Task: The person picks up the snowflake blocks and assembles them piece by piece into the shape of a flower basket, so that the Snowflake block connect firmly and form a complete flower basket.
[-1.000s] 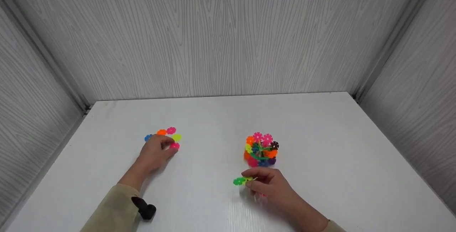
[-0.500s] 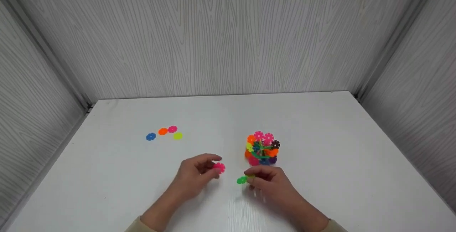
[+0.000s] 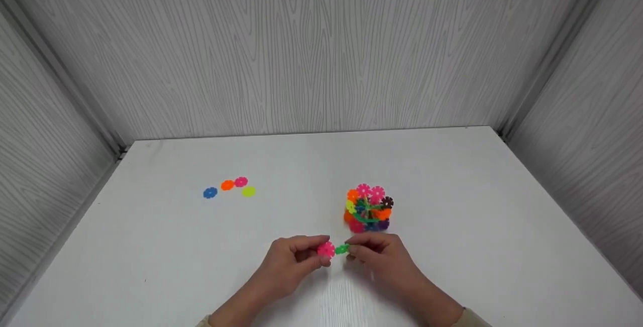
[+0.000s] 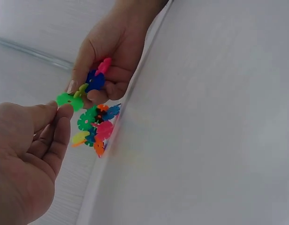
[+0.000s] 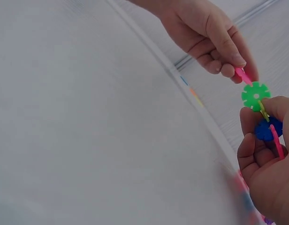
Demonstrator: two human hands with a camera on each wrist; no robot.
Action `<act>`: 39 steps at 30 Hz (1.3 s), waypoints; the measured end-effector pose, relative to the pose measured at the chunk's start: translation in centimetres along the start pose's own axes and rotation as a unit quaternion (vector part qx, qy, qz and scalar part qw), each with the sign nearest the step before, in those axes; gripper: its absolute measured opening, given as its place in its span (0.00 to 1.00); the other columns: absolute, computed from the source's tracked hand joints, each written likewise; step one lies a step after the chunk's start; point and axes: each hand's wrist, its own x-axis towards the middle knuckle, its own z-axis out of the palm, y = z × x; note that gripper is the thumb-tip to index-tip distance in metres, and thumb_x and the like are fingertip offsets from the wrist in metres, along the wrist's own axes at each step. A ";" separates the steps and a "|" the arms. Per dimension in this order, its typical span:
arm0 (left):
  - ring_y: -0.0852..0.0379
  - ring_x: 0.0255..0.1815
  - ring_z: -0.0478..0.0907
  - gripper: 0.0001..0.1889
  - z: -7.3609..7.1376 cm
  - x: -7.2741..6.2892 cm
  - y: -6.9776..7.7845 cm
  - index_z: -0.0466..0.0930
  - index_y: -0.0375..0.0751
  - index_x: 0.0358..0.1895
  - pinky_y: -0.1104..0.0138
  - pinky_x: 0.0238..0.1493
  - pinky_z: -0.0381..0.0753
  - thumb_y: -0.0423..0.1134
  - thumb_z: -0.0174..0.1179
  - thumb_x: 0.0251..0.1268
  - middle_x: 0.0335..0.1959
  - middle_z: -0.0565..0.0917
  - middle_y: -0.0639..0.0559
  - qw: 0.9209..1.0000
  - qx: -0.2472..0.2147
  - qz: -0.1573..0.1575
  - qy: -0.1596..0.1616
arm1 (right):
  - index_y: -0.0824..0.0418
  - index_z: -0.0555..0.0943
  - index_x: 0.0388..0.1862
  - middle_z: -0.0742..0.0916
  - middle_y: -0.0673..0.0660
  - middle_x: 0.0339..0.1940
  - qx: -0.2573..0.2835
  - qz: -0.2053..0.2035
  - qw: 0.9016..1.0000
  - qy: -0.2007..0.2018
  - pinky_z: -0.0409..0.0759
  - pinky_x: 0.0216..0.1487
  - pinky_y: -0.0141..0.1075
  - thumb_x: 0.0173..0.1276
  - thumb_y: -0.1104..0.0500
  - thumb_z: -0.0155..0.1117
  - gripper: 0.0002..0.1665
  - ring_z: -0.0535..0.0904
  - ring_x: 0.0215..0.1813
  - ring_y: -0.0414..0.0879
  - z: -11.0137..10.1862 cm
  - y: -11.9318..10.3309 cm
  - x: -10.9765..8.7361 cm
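Observation:
My left hand [image 3: 289,264] pinches a pink snowflake disc [image 3: 326,249] between thumb and fingers. My right hand [image 3: 382,256] grips a short chain of interlocking discs; its green disc [image 5: 256,96] points toward the pink one. Behind the green disc come a yellow disc [image 5: 263,111], a blue disc [image 5: 268,129] and another pink disc [image 5: 277,142], partly within the right fingers. In the right wrist view the left hand's pink disc meets the edge of the green disc; how deep it sits in a slot I cannot tell.
Just beyond my right hand stands a round, multicoloured assembly of joined discs [image 3: 369,209]. Loose on the white table [image 3: 452,191], farther left, lie a blue disc [image 3: 210,193], an orange disc [image 3: 227,185], a pink disc [image 3: 241,182] and a yellow-green disc [image 3: 248,191]. Grey wood-grain panels [image 3: 311,50] enclose the table.
My left hand has picked up a pink disc from the loose group and carried it right to the green end of the chain. The right hand has stayed nearly in place, holding the chain.

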 end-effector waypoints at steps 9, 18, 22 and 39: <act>0.50 0.43 0.91 0.22 0.5 0.0 0.1 0.84 0.31 0.64 0.66 0.51 0.87 0.36 0.72 0.69 0.44 0.92 0.46 0.998 -0.060 -0.013 0.013 | 0.59 0.93 0.48 0.93 0.60 0.41 0.016 -0.019 1.000 -0.012 0.86 0.48 0.36 0.74 0.57 0.73 0.10 0.88 0.46 0.57 0.2 -0.6 -0.1; 0.49 0.41 0.91 0.22 0.8 0.2 -0.1 0.84 0.30 0.63 0.64 0.50 0.88 0.35 0.73 0.69 0.42 0.91 0.44 0.996 -0.083 -0.008 0.012 | 0.60 0.92 0.52 0.92 0.60 0.45 0.021 -0.013 0.999 -0.023 0.86 0.49 0.35 0.73 0.57 0.74 0.12 0.87 0.48 0.56 0.1 -0.9 -0.3; 0.49 0.39 0.90 0.21 0.8 0.3 -0.2 0.86 0.35 0.62 0.64 0.49 0.88 0.37 0.74 0.68 0.41 0.90 0.46 0.997 -0.070 -0.016 0.005 | 0.60 0.87 0.61 0.90 0.59 0.53 0.020 -0.008 0.999 -0.039 0.86 0.51 0.33 0.71 0.56 0.76 0.22 0.85 0.50 0.55 0.1 -0.6 -0.2; 0.49 0.53 0.84 0.21 -13.9 0.7 -2.4 0.85 0.42 0.66 0.70 0.52 0.82 0.37 0.71 0.72 0.51 0.89 0.47 0.957 0.195 -0.012 0.215 | 0.55 0.90 0.55 0.91 0.62 0.42 0.007 0.016 0.998 -0.059 0.83 0.40 0.31 0.72 0.56 0.75 0.15 0.87 0.42 0.51 -0.1 0.2 0.1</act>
